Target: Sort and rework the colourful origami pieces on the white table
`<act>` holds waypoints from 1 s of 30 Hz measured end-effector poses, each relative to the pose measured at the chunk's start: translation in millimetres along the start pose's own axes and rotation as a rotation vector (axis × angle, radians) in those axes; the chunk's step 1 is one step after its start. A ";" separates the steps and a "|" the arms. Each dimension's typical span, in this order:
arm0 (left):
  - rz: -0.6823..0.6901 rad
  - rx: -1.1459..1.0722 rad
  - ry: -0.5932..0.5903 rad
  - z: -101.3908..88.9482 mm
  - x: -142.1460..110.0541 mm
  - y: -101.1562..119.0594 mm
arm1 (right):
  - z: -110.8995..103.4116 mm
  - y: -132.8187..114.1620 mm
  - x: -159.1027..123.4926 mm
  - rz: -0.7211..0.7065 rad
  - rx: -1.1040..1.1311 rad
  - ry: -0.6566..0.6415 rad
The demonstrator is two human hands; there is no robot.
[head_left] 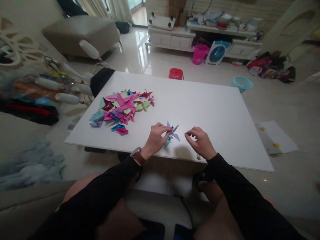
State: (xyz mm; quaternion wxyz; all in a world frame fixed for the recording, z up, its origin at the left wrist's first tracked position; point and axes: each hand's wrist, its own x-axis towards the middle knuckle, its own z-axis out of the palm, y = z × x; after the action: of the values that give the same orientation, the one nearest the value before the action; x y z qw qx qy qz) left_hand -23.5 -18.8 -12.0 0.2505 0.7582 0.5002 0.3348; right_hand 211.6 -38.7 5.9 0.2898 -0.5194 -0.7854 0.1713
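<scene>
My left hand (160, 134), with a watch on its wrist, pinches a purple origami crane (175, 134) between thumb and fingertips, just above the table. Right beneath it is a teal folded paper piece (167, 142); whether the two are joined, I cannot tell. A short way to the right, my right hand (198, 140) has thumb and forefinger pressed together. Anything between those fingertips is too small to make out. To the left of my hands lies a heap of folded paper pieces (122, 103) in pink, red, green, teal and blue.
The white table (205, 100) spans the space before me. A small yellow and blue item (198, 156) lies at its near edge, by my right wrist. Beyond the table stand a red stool (176, 73) and a light blue basket (242, 83). White lamp arms (67, 87) reach toward its left side.
</scene>
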 end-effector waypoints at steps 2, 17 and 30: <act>-0.044 -0.037 -0.021 0.1 -1.0 3.5 | -0.4 -2.6 0.3 0.009 0.033 0.028; -0.077 -0.554 0.035 16.7 -3.1 -0.2 | 13.9 -1.2 4.6 0.028 0.245 0.046; -0.286 -0.078 -0.227 6.7 10.5 -40.2 | 18.4 28.5 13.5 0.232 -0.206 -0.175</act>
State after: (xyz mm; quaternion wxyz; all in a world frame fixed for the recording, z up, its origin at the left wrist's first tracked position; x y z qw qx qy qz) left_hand -39.3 5.6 -42.4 0.3798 0.7018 0.5582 0.2273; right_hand 216.4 -14.3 -20.9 0.1440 -0.6164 -0.7560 0.1669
